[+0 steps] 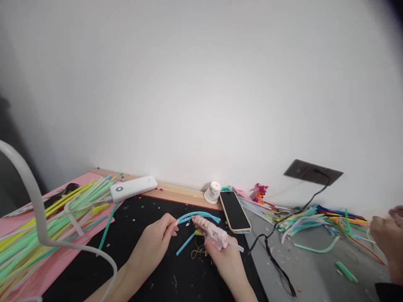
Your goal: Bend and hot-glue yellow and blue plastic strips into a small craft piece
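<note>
My left hand pinches one end of some blue pipe cleaners, which arc away to the right above the black mat. Wrapped round the handle of a pink hot glue gun is my right hand. The gun's nozzle points up and left, close to the blue strands; whether it touches them I cannot tell. A clear glue stick juts from its back end. Beneath the gun lie a short blue piece and a thin tan loop on the mat.
A phone and an upturned paper cup stand near the wall. Pipe cleaners heap on pink paper at left, beside a white device. A black cord crosses the grey table. Another person's hand is at far right.
</note>
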Tool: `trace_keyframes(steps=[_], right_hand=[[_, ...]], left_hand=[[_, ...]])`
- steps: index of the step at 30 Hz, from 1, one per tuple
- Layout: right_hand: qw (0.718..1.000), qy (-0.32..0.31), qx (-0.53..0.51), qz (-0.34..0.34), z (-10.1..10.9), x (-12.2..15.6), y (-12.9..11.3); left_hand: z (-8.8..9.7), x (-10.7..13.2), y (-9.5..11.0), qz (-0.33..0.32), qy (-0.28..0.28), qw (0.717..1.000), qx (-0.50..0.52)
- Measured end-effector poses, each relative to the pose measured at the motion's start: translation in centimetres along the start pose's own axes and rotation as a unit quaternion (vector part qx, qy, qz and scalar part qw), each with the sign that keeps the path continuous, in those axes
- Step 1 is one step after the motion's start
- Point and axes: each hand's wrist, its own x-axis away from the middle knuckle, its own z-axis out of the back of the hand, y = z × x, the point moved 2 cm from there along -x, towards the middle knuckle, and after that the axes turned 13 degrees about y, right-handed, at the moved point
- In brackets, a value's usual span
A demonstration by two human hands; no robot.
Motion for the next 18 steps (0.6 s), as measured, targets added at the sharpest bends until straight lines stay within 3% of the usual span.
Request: trace_keyframes(steps=[6,13,18], right_hand=[[1.0,0.026,-0.006,-0.01,0.2,-0.19,0.19],[0.999,-0.034,-0.02,0.014,-0.27,0.53,-0.21],[0.999,-0.029,-0.024,0.022,-0.47,0.77,-0.52]], left_hand=[[0.09,-0.18,-0.28,0.001,0.015,1.0,-0.005],[0.04,-0.06,-0.35,-0.018,0.009,1.0,-0.024],[-0.11,0.11,-0.02,-0.031,-0.005,0.999,-0.03]])
